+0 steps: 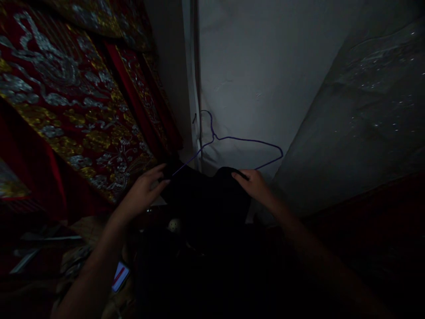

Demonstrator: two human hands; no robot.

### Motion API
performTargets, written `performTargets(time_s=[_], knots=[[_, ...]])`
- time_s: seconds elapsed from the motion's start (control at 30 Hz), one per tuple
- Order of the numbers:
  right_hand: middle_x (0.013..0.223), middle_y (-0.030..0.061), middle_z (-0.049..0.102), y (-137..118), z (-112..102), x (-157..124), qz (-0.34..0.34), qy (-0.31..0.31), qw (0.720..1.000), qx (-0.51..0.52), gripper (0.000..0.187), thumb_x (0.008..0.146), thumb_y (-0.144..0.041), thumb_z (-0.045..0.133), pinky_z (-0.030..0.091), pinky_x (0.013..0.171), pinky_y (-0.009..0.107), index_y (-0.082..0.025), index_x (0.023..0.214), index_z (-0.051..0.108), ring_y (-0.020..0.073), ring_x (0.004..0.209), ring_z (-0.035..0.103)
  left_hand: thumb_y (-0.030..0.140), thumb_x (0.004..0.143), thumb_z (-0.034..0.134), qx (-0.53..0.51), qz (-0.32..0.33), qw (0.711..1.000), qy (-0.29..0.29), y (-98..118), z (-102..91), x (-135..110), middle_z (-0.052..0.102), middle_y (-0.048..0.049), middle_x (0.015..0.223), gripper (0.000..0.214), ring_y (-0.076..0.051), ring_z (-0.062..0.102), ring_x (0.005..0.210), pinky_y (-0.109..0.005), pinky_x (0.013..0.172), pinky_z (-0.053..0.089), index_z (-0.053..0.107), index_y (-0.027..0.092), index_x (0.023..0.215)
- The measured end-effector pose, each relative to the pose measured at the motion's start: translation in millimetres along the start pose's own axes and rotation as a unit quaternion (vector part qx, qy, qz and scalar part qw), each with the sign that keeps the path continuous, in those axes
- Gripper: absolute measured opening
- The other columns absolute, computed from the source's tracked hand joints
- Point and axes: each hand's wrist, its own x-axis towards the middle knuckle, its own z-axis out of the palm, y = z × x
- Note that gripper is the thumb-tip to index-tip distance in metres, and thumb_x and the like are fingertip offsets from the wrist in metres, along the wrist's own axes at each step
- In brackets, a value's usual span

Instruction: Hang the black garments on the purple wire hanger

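A thin purple wire hanger (232,141) is held up in front of a pale wall, with a black garment (206,199) draped over its lower bar. My left hand (141,192) grips the garment's left edge by the hanger's left end, fingers curled. My right hand (254,184) pinches the dark cloth on the right side, just under the hanger's right shoulder. The lower part of the garment is lost in shadow.
Red cloth with gold and silver embroidery (73,102) hangs at the left. A grey plastic-covered item (365,110) with sequins leans at the right. A pale wall (259,66) stands behind. Cluttered things, including a small white card (120,277), lie low at the left.
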Motion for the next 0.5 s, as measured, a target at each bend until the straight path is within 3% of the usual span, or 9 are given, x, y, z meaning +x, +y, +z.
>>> performTargets(time_s=[0.07, 0.13, 0.23, 0.3, 0.37, 0.5], knots=[[0.054, -0.0029, 0.05, -4.2, 10.3, -4.9, 0.006, -0.018, 0.999, 0.028, 0.044, 0.09, -0.05, 0.052, 0.032, 0.05, 0.024, -0.018, 0.059, 0.056, 0.0129, 0.053, 0.047, 0.044, 0.095, 0.051, -0.032, 0.028, 0.999, 0.007, 14.0, 2.6, 15.4, 0.053, -0.0143, 0.148, 0.029, -0.03, 0.054, 0.132, -0.046, 0.113, 0.038, 0.062, 0.02, 0.082], [0.063, -0.0006, 0.062, -7.2, 22.8, -11.8, -0.007, -0.037, 0.998, 0.047, 0.042, 0.093, -0.049, 0.05, 0.043, 0.057, 0.025, -0.017, 0.071, 0.065, 0.016, 0.061, 0.057, 0.037, 0.094, 0.052, -0.066, 0.049, 0.996, 0.023, 21.8, 11.6, 28.0, 0.059, -0.0126, 0.141, 0.02, -0.027, 0.056, 0.13, -0.045, 0.112, 0.04, 0.062, 0.02, 0.099], [0.095, 0.0054, 0.074, -7.6, 31.6, -23.6, -0.051, -0.048, 0.996, 0.046, 0.033, 0.095, -0.043, 0.05, 0.053, 0.083, 0.034, -0.018, 0.101, 0.071, 0.0226, 0.089, 0.068, 0.028, 0.093, 0.05, -0.079, 0.048, 0.993, 0.067, 19.8, 24.1, 41.0, 0.068, -0.0094, 0.127, 0.036, -0.024, 0.062, 0.121, -0.041, 0.107, 0.045, 0.055, 0.019, 0.127], [0.114, 0.0081, 0.073, -5.2, 25.3, -30.8, -0.074, -0.027, 0.997, 0.028, 0.034, 0.094, -0.038, 0.053, 0.052, 0.095, 0.04, -0.02, 0.12, 0.067, 0.0247, 0.104, 0.068, 0.027, 0.094, 0.045, -0.055, 0.036, 0.995, 0.07, 12.8, 25.6, 45.0, 0.072, -0.0084, 0.12, 0.036, -0.024, 0.067, 0.113, -0.04, 0.103, 0.048, 0.058, 0.019, 0.127], [0.127, 0.0087, 0.069, -1.9, 10.3, -35.5, -0.088, 0.043, 0.995, 0.007, 0.041, 0.092, -0.033, 0.057, 0.05, 0.102, 0.041, -0.023, 0.131, 0.061, 0.0251, 0.115, 0.065, 0.028, 0.096, 0.042, -0.021, 0.029, 0.997, 0.061, 6.0, 21.6, 45.9, 0.073, -0.0087, 0.116, 0.035, -0.025, 0.069, 0.108, -0.039, 0.1, 0.05, 0.064, 0.018, 0.121], [0.144, 0.0112, 0.057, 3.0, -30.7, -28.0, -0.074, 0.249, 0.966, 0.005, 0.061, 0.084, -0.027, 0.067, 0.048, 0.106, 0.043, -0.023, 0.143, 0.051, 0.0264, 0.121, 0.062, 0.028, 0.096, 0.044, 0.031, 0.047, 0.996, 0.064, 2.4, 12.1, 44.9, 0.072, -0.0105, 0.117, 0.035, -0.026, 0.067, 0.109, -0.04, 0.101, 0.049, 0.067, 0.016, 0.119]])
